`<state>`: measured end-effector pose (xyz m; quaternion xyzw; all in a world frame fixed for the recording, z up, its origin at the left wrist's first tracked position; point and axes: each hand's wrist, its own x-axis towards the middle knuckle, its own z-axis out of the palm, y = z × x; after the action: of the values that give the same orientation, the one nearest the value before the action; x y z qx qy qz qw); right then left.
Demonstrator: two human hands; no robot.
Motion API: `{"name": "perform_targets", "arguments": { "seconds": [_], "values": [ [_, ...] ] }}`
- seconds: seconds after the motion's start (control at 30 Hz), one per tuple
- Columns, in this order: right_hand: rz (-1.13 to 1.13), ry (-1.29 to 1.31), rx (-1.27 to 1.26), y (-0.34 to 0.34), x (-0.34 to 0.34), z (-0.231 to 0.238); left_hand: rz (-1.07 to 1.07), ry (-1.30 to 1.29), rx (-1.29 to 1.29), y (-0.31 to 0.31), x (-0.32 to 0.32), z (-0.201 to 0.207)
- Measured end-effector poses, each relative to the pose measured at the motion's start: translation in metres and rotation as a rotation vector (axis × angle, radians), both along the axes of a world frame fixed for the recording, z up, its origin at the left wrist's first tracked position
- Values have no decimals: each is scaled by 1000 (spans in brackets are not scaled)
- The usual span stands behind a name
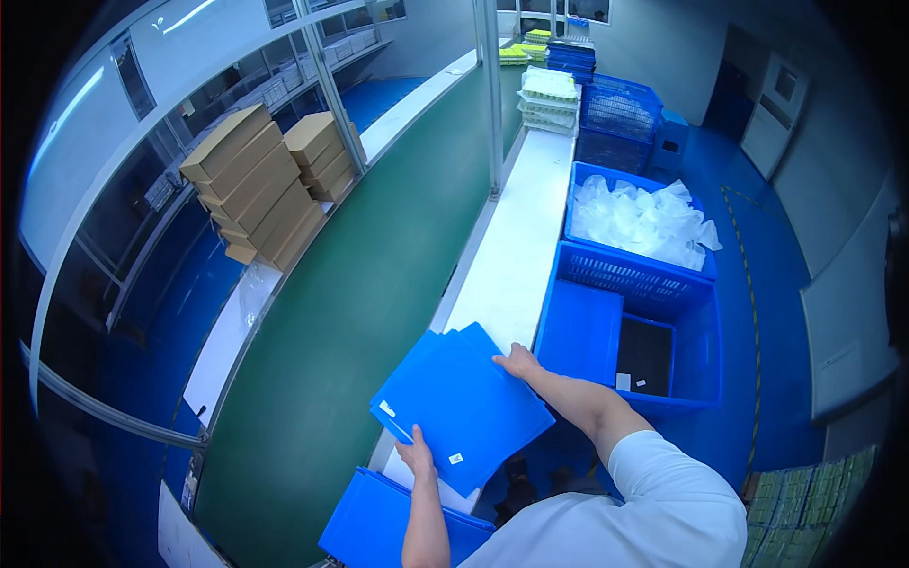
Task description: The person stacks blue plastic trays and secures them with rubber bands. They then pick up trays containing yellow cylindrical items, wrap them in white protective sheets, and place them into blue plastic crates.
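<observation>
A fanned stack of flat blue plastic sheets [469, 402] lies slightly askew over the white ledge beside the conveyor, with small white labels on the top sheet. My left hand [417, 454] grips its near left edge, thumb over the top. At the far right edge, my right hand [517, 361] is closed on the sheets; the fingers beneath are hidden. More blue sheets [379, 516] lie below my left forearm. To the right of my right hand stands a blue crate [696, 327] holding a blue sheet or panel and a dark piece with white labels.
The green conveyor belt [331, 284] runs along my left, next to a white ledge [511, 237]. Cardboard boxes [256, 180] are stacked beyond it. Another crate holds white plastic bags [639, 218]. Metal posts [493, 104] rise by the belt; green-edged stacks [810, 506] stand at lower right.
</observation>
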<state>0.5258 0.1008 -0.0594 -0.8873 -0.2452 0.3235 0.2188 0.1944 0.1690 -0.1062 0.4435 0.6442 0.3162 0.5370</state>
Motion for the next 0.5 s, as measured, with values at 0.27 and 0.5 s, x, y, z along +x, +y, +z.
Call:
{"name": "perform_targets", "arguments": {
  "seconds": [0.27,0.5],
  "values": [
    [243,56,-90,32,-50,1,23,-64,-122,7,9,19],
    [235,608,83,-1,-26,-13,-130,-374,-432,22,-6,32]
  ]
}}
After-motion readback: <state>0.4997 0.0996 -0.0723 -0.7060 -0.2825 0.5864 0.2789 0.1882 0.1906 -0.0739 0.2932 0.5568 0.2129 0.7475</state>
